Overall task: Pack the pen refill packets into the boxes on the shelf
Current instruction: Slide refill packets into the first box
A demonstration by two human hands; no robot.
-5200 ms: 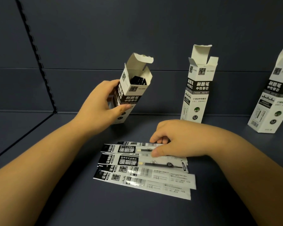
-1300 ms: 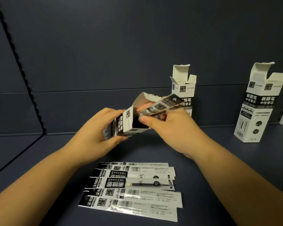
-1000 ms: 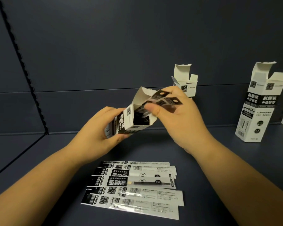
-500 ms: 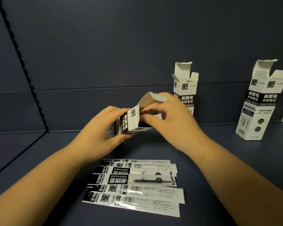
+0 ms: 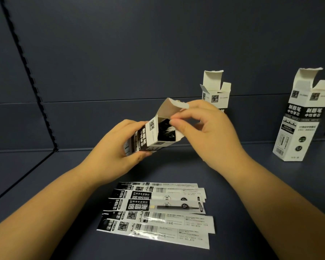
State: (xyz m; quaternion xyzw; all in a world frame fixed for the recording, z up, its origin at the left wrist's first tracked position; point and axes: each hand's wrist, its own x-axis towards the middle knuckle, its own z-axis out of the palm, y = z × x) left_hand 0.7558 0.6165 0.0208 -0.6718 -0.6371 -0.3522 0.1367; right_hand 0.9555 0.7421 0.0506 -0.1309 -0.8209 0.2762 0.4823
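- Shelf (image 5: 45, 184): dark surface bearing five refill packets (image 5: 156, 211) fanned below my hands.
- Upright boxes (image 5: 300, 117), (image 5: 216, 91): flaps open, at the back right.
- Left hand (image 5: 116, 152): grips tilted box (image 5: 150, 136), mouth open, dark packets inside.
- Right hand (image 5: 210, 136): fingertips pinched at the mouth.

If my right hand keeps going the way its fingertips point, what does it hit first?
The right hand points left at the open mouth of the held box, so it would probably meet the dark packets inside first; depth is uncertain.
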